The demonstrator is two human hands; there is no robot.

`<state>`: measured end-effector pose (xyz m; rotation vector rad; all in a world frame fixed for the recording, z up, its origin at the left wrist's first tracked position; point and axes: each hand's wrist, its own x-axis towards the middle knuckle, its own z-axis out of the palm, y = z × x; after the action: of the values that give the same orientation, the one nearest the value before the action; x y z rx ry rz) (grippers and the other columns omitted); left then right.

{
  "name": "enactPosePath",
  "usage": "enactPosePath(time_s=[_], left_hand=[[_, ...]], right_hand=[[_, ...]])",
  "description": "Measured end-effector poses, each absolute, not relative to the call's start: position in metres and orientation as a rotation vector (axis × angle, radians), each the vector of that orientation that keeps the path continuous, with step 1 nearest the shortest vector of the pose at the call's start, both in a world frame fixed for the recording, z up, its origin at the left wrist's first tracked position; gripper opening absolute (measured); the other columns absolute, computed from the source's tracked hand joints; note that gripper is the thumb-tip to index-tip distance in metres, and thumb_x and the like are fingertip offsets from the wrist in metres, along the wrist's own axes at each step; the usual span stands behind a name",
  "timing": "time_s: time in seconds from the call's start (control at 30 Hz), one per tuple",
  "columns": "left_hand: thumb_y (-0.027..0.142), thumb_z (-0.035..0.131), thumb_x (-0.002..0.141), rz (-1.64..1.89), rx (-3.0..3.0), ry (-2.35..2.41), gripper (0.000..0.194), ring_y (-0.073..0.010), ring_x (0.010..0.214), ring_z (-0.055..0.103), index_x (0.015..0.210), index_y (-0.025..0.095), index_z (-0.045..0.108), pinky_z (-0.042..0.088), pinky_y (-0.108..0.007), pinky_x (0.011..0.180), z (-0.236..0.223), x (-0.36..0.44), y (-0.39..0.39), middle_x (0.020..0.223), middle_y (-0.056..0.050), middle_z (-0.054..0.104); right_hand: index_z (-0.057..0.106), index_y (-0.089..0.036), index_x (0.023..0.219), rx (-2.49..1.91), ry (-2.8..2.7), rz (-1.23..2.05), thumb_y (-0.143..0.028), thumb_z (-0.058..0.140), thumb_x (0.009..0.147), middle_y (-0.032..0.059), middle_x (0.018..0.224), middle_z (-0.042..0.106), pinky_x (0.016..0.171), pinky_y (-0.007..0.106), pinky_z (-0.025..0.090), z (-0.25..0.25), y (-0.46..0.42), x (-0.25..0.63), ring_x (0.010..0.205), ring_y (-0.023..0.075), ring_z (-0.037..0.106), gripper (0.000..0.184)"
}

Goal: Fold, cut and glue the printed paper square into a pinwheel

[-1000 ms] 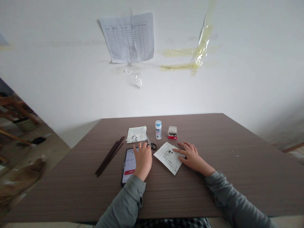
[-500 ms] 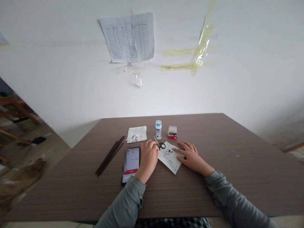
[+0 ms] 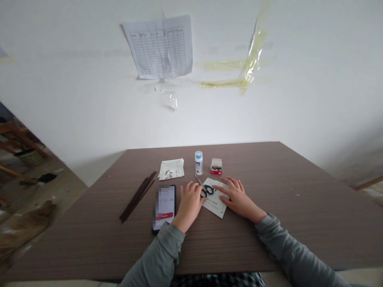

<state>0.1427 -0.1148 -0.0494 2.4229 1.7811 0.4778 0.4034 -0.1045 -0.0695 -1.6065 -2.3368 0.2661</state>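
Note:
My left hand (image 3: 191,204) has its thumb and fingers around one handle loop of a small pair of scissors (image 3: 209,189). The blades point up and left toward the glue bottle, while the black loops overlap a printed sheet of paper (image 3: 216,207). My right hand (image 3: 236,199) lies with fingers spread, its fingertips on the right part of that sheet. The paper rests flat and slanted on the table, partly covered by both hands and the scissors. Just left of my left hand is a phone (image 3: 164,209) with a lit screen.
Behind the hands stand a white bottle with a blue cap (image 3: 198,163) and a small red-and-white box (image 3: 216,166). A pile of printed papers (image 3: 171,169) lies further left, beside several thin dark brown sticks (image 3: 137,198). The wooden table (image 3: 284,223) meets a white wall.
My left hand has moved slightly right, bringing the scissors further over the sheet. My right hand stays on the paper, almost unmoved. The view has shifted a little.

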Motion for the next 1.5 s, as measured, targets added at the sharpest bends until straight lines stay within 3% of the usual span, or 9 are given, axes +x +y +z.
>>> enactPosePath(time_s=[0.13, 0.37, 0.53, 0.67, 0.77, 0.97, 1.13, 1.37, 1.5], left_hand=[[0.014, 0.095, 0.111, 0.47, 2.407, 1.829, 0.04, -0.05, 0.174, 0.073, 0.149, 0.026, 0.093, 0.054, -0.089, 0.148, -0.054, 0.142, -0.113, 0.171, -0.019, 0.087], [0.019, 0.093, 0.114, 0.464, 2.404, 1.846, 0.032, -0.0488, 0.172, 0.074, 0.146, 0.025, 0.094, 0.056, -0.088, 0.146, -0.053, 0.14, -0.114, 0.168, -0.019, 0.089], [0.021, 0.091, 0.117, 0.415, 2.384, 1.852, 0.024, -0.0489, 0.179, 0.069, 0.141, 0.025, 0.097, 0.049, -0.09, 0.15, -0.044, 0.139, -0.117, 0.177, -0.018, 0.086], [0.02, 0.09, 0.117, 0.435, 2.381, 1.855, 0.032, -0.0469, 0.178, 0.07, 0.147, 0.029, 0.097, 0.05, -0.088, 0.151, -0.04, 0.14, -0.119, 0.176, -0.017, 0.086], [0.019, 0.089, 0.117, 0.422, 2.379, 1.846, 0.038, -0.0475, 0.178, 0.07, 0.151, 0.033, 0.098, 0.051, -0.088, 0.15, -0.04, 0.141, -0.119, 0.178, -0.015, 0.085], [0.02, 0.092, 0.115, 0.49, 2.388, 1.85, 0.031, -0.0502, 0.173, 0.073, 0.141, 0.034, 0.102, 0.054, -0.091, 0.146, -0.047, 0.14, -0.118, 0.173, -0.016, 0.088], [0.022, 0.09, 0.117, 0.46, 2.398, 1.851, 0.032, -0.0502, 0.174, 0.072, 0.144, 0.034, 0.102, 0.053, -0.09, 0.146, -0.047, 0.139, -0.119, 0.174, -0.017, 0.088], [0.022, 0.089, 0.118, 0.438, 2.39, 1.868, 0.03, -0.0494, 0.176, 0.07, 0.142, 0.034, 0.101, 0.053, -0.089, 0.147, -0.046, 0.138, -0.12, 0.175, -0.015, 0.087], [0.023, 0.089, 0.118, 0.456, 2.396, 1.867, 0.026, -0.0492, 0.174, 0.07, 0.138, 0.033, 0.101, 0.053, -0.089, 0.147, -0.051, 0.137, -0.118, 0.174, -0.016, 0.087]], right_hand=[[0.087, -0.056, 0.171, -1.557, -2.379, 0.267, -0.037, 0.073, 0.122, 0.0084, 0.197, 0.069, 0.152, 0.095, 0.035, -0.068, -0.106, 0.398, 0.188, 0.0525, 0.052, 0.054], [0.093, -0.059, 0.16, -1.61, -2.306, 0.209, -0.034, 0.078, 0.12, 0.0024, 0.188, 0.077, 0.155, 0.088, 0.037, -0.064, -0.111, 0.397, 0.184, 0.0548, 0.057, 0.049], [0.098, -0.049, 0.15, -1.619, -2.277, 0.161, -0.036, 0.07, 0.123, 0.0075, 0.184, 0.08, 0.15, 0.093, 0.04, -0.067, -0.107, 0.402, 0.18, 0.0525, 0.059, 0.041], [0.1, -0.039, 0.142, -1.651, -2.221, 0.151, -0.037, 0.064, 0.125, 0.0108, 0.183, 0.081, 0.149, 0.095, 0.041, -0.064, -0.103, 0.409, 0.179, 0.0512, 0.059, 0.04], [0.099, -0.041, 0.145, -1.66, -2.228, 0.194, -0.037, 0.068, 0.124, 0.0098, 0.185, 0.079, 0.151, 0.092, 0.04, -0.064, -0.102, 0.409, 0.18, 0.0528, 0.059, 0.039], [0.099, -0.043, 0.151, -1.659, -2.203, 0.144, -0.035, 0.075, 0.12, 0.0104, 0.18, 0.082, 0.152, 0.088, 0.04, -0.075, -0.104, 0.402, 0.176, 0.0542, 0.062, 0.04], [0.098, -0.042, 0.15, -1.761, -2.152, 0.076, -0.038, 0.066, 0.123, 0.0117, 0.179, 0.082, 0.148, 0.09, 0.045, -0.074, -0.1, 0.409, 0.176, 0.0494, 0.06, 0.042], [0.103, -0.037, 0.136, -1.879, -2.041, 0.076, -0.043, 0.067, 0.125, 0.0147, 0.175, 0.084, 0.15, 0.089, 0.041, -0.066, -0.099, 0.416, 0.174, 0.0494, 0.063, 0.038], [0.104, -0.033, 0.128, -1.917, -1.986, 0.06, -0.046, 0.075, 0.122, 0.0171, 0.166, 0.088, 0.15, 0.083, 0.044, -0.064, -0.098, 0.418, 0.167, 0.0492, 0.068, 0.033]])
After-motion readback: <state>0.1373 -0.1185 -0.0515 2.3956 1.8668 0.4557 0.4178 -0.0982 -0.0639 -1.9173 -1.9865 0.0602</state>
